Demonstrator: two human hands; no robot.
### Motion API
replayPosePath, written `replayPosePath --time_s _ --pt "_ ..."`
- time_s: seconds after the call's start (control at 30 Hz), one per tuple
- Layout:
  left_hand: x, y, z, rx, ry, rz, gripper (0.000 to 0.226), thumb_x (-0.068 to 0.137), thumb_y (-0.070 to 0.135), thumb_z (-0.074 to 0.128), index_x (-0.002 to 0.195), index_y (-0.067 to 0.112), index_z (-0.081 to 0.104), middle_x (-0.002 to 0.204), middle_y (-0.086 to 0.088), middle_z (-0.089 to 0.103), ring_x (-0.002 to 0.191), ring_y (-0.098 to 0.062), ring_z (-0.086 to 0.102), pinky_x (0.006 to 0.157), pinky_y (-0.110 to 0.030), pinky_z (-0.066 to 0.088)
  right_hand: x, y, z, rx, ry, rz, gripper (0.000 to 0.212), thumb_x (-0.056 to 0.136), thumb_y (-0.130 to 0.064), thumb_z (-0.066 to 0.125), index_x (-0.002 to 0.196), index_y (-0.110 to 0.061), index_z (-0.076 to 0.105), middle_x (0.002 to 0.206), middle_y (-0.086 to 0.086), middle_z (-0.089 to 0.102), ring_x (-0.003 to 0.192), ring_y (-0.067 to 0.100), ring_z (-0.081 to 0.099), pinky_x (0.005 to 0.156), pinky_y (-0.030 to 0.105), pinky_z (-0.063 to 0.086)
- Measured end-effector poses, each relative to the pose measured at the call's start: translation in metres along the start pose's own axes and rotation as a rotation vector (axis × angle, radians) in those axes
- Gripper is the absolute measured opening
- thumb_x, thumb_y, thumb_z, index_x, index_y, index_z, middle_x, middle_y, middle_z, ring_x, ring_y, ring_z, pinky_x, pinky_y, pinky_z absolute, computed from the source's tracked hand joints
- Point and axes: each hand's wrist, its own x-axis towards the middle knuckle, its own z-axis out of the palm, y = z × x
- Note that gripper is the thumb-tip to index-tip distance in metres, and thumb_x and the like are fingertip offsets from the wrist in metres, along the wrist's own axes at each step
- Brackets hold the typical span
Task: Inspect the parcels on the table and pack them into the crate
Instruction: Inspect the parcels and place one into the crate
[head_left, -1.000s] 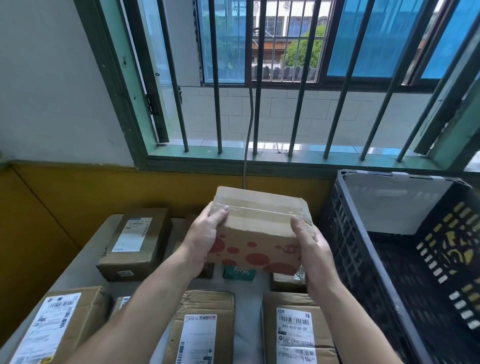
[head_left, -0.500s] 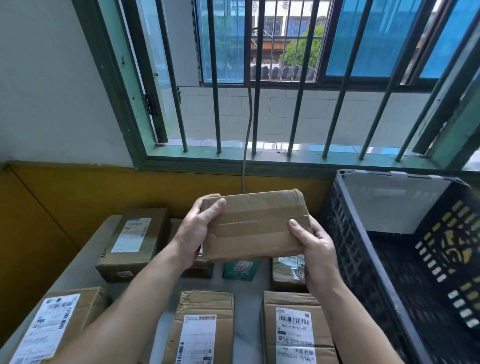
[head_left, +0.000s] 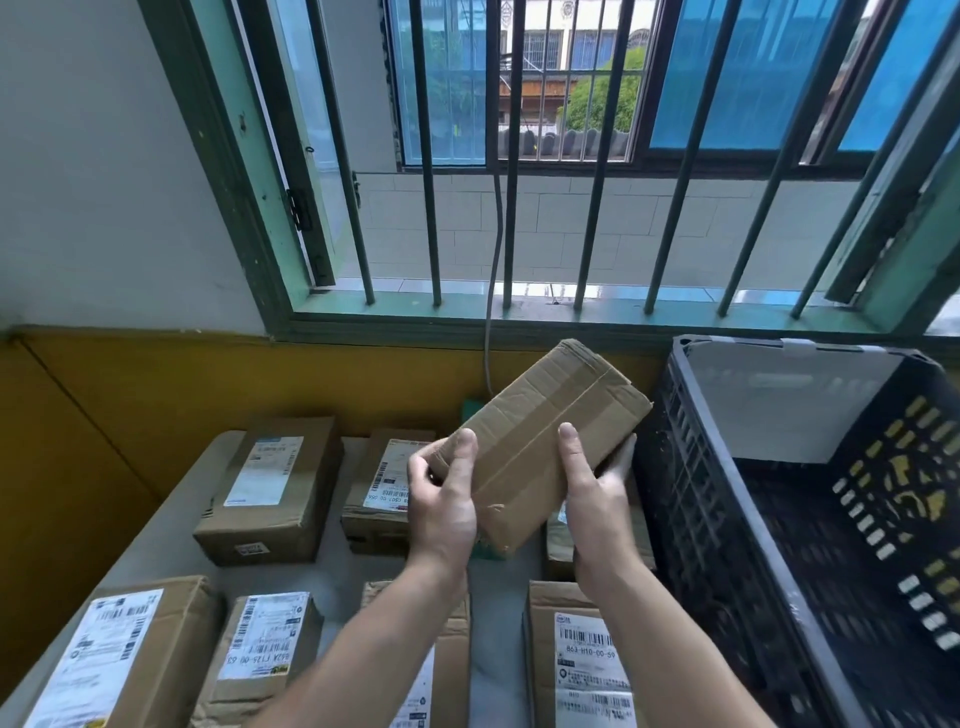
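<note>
I hold a small brown cardboard parcel (head_left: 540, 441) in the air above the table, tilted with its far end up and to the right, its taped plain side facing me. My left hand (head_left: 444, 499) grips its near left corner, thumb on top. My right hand (head_left: 592, 493) grips its right side, thumb on the top face and fingers underneath. The black plastic crate (head_left: 727, 519) stands just right of the parcel, and no parcel shows in the part of its inside that I can see.
Several labelled cardboard parcels lie on the grey table (head_left: 171, 540), among them one at the back left (head_left: 270, 488), one behind my left hand (head_left: 384, 478) and a row along the near edge (head_left: 587, 660). A barred window (head_left: 519, 208) and yellow wall lie behind.
The parcel has been turned in my hands: first its red-spotted face showed, then a plain taped side held level, now it is tilted with its far end toward the crate. Both hands shifted their grip.
</note>
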Motion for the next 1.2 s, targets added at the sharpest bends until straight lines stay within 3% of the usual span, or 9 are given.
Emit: replayPosePath --time_s 0.2,0.3,0.4,0.57,0.67,0.87,0.93,1.07,1.2 --pt "0.0 0.002 -0.01 0.185 -0.099 -0.033 0.03 0.096 0.04 0.067 0.11 0.016 0.056 0.108 -0.005 0.068 0.092 -0.014 0.065 0.073 -0.024 0.053 0.006 -0.001 -0.003 0.033 -0.061 0.01 0.083 0.097 -0.039 0.067 0.162 -0.04 0.016 0.141 0.001 0.062 0.113 0.02 0.07 0.091 0.044 0.062" --pt "0.006 0.01 -0.016 0.319 -0.256 -0.056 0.048 0.089 0.05 0.073 0.126 0.025 0.056 0.125 -0.002 0.065 0.109 -0.015 0.065 0.085 -0.029 0.058 0.007 -0.004 -0.008 0.047 -0.144 0.023 0.076 0.098 -0.028 0.069 0.16 -0.039 0.026 0.139 0.003 0.066 0.111 0.025 0.073 0.092 0.052 0.061" --pt "0.01 0.008 -0.016 0.342 -0.341 -0.034 0.091 0.071 0.074 0.078 0.15 0.042 0.045 0.138 0.009 0.063 0.123 -0.013 0.064 0.105 -0.04 0.055 0.005 -0.004 -0.007 0.024 -0.223 0.047 0.076 0.099 -0.024 0.067 0.16 -0.041 0.025 0.14 0.003 0.066 0.114 0.026 0.072 0.094 0.052 0.06" --pt "0.004 -0.003 -0.015 0.245 -0.391 -0.058 0.078 0.083 0.053 0.066 0.155 0.045 0.036 0.134 0.013 0.067 0.113 -0.006 0.07 0.088 -0.026 0.061 0.007 -0.007 -0.007 -0.023 -0.198 0.028 0.075 0.097 -0.038 0.068 0.159 -0.044 0.027 0.135 -0.002 0.068 0.115 0.022 0.071 0.095 0.052 0.06" --pt "0.002 -0.006 -0.013 0.215 -0.358 -0.093 0.069 0.09 0.052 0.061 0.154 0.041 0.038 0.13 0.014 0.068 0.113 -0.004 0.068 0.09 -0.025 0.06 0.009 -0.005 -0.008 -0.048 -0.197 0.031 0.077 0.097 -0.038 0.068 0.161 -0.042 0.026 0.135 -0.003 0.069 0.117 0.021 0.071 0.098 0.052 0.059" --pt "0.012 0.008 -0.007 0.245 -0.313 -0.08 0.082 0.073 0.088 0.06 0.142 0.044 0.053 0.121 0.01 0.075 0.112 -0.017 0.071 0.1 -0.048 0.057 0.004 0.001 -0.01 -0.116 -0.256 -0.048 0.068 0.102 -0.022 0.063 0.158 -0.042 0.032 0.137 -0.008 0.067 0.122 0.013 0.066 0.108 0.045 0.053" --pt "0.009 0.01 -0.007 0.249 -0.309 -0.039 0.067 0.079 0.075 0.056 0.138 0.044 0.056 0.115 0.01 0.077 0.106 -0.015 0.073 0.096 -0.045 0.06 0.005 -0.001 -0.009 -0.121 -0.267 -0.06 0.068 0.1 -0.03 0.065 0.158 -0.044 0.032 0.135 -0.011 0.067 0.119 0.01 0.067 0.104 0.042 0.055" --pt "0.007 0.004 -0.006 0.254 -0.315 -0.065 0.073 0.084 0.071 0.051 0.149 0.039 0.045 0.126 0.007 0.071 0.115 -0.014 0.067 0.098 -0.041 0.056 0.008 -0.003 -0.006 -0.16 -0.237 -0.056 0.081 0.087 -0.066 0.067 0.157 -0.05 0.03 0.138 -0.012 0.065 0.122 0.011 0.065 0.105 0.047 0.054" --pt "0.014 0.008 -0.007 0.275 -0.279 -0.115 0.098 0.059 0.105 0.043 0.138 0.047 0.05 0.125 0.006 0.071 0.117 -0.022 0.066 0.101 -0.055 0.054 0.006 0.004 -0.005 -0.167 -0.242 -0.062 0.079 0.087 -0.061 0.063 0.157 -0.051 0.029 0.145 -0.008 0.061 0.127 0.016 0.063 0.107 0.048 0.053"
